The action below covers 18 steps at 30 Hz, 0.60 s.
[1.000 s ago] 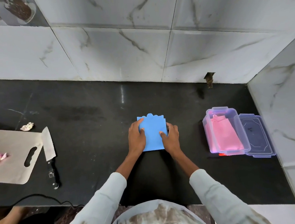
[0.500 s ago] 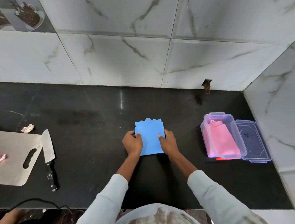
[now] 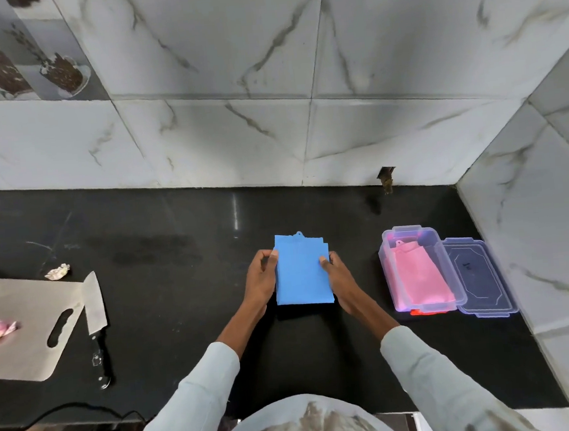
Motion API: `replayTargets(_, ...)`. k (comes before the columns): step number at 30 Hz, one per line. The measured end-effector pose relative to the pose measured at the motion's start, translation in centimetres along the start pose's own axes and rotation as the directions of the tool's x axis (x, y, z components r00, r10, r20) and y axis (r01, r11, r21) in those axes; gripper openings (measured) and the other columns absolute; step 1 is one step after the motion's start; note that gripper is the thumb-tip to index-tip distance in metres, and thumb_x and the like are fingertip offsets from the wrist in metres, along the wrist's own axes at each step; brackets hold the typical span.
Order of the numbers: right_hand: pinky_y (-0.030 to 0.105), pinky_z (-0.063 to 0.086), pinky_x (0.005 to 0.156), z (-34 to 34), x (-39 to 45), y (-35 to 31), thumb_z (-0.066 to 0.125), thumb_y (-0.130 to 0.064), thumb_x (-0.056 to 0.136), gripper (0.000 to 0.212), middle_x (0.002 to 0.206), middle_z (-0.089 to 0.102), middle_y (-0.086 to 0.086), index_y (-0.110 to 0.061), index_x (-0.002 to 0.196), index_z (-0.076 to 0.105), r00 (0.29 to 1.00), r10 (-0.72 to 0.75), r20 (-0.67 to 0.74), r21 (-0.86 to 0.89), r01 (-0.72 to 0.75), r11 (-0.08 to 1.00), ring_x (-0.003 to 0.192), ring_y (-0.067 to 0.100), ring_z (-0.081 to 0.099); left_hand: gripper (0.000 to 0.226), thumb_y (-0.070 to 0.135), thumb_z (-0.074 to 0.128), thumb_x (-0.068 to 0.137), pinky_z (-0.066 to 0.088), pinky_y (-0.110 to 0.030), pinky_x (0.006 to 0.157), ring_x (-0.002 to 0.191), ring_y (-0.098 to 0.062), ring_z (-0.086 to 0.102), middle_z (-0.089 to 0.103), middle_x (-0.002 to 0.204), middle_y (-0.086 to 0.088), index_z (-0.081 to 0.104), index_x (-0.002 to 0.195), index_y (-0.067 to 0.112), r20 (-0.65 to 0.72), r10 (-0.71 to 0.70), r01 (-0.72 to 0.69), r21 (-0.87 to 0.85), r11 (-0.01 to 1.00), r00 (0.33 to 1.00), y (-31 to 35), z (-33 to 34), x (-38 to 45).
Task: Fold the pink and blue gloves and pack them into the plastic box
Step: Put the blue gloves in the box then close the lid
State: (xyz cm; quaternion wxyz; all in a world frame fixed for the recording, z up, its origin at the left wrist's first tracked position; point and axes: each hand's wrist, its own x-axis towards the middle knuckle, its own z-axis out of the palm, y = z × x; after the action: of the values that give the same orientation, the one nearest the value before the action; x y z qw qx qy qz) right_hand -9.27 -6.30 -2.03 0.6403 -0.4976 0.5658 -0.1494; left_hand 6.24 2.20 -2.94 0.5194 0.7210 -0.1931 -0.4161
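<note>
Blue glove (image 3: 302, 275), folded flat (edges squared, seemingly to fit), sits pinched at its sides by left hand (image 3: 259, 281) and right hand (image 3: 342, 284), just left of the plastic box (image 3: 390, 276), where the pink glove (image 3: 422, 277) already lies.

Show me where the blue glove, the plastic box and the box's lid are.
blue glove (image 3: 302, 277): head view, middle of the folded top face.
plastic box (image 3: 402, 229): head view, far rim of the clear wall.
lid (image 3: 477, 272): head view, flat centre panel, beside the box on the counter.
</note>
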Motion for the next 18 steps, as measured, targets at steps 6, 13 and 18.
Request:
replayTargets(6, 0.033, 0.057, 0.092, -3.9, 0.0, -2.1, 0.045, -0.045, 0.110, 0.047, 0.136, 0.061, 0.004, -0.019, 0.147, 0.036, 0.981, -0.139, -0.134, -0.088, 0.128, 0.988, 0.105, 0.016, 0.066, 0.032, 0.048, 0.049, 0.110, 0.053, -0.033, 0.082, 0.089, -0.014, 0.061, 0.069, 0.108, -0.003, 0.060, 0.111, 0.018, -0.006, 0.016, -0.016, -0.037, 0.999, 1.000, 2.5, 5.6, 0.1)
replayTargets(13, 0.044, 0.054, 0.107, -10.7, 0.1, -3.0, 0.047, -0.049, 0.108, 0.045, 0.131, 0.062, 0.008, -0.020, 0.142, 0.044, 0.886, -0.267, -0.380, -0.375, 0.117, 0.920, 0.119, 0.029, 0.065, 0.055, 0.074, 0.035, 0.102, 0.048, -0.024, 0.073, 0.096, -0.007, 0.066, 0.065, 0.106, 0.008, 0.049, 0.125, 0.027, 0.091, 0.076, -0.079, 0.023, 0.997, 0.993, 5.3, 13.9, -2.1)
replayTargets(18, 0.040, 0.061, 0.091, -16.2, -0.4, -2.6, 0.055, -0.039, 0.107, 0.039, 0.123, 0.064, 0.007, -0.018, 0.138, 0.046, 0.862, -0.332, -0.384, -0.166, 0.289, 0.943, 0.103, 0.023, 0.069, 0.049, 0.048, 0.061, 0.105, 0.065, -0.039, 0.088, 0.106, -0.017, 0.073, 0.066, 0.130, -0.003, 0.041, 0.142, 0.022, 0.162, 0.024, -0.021, -0.020, 1.000, 0.987, 5.0, 18.5, -3.1)
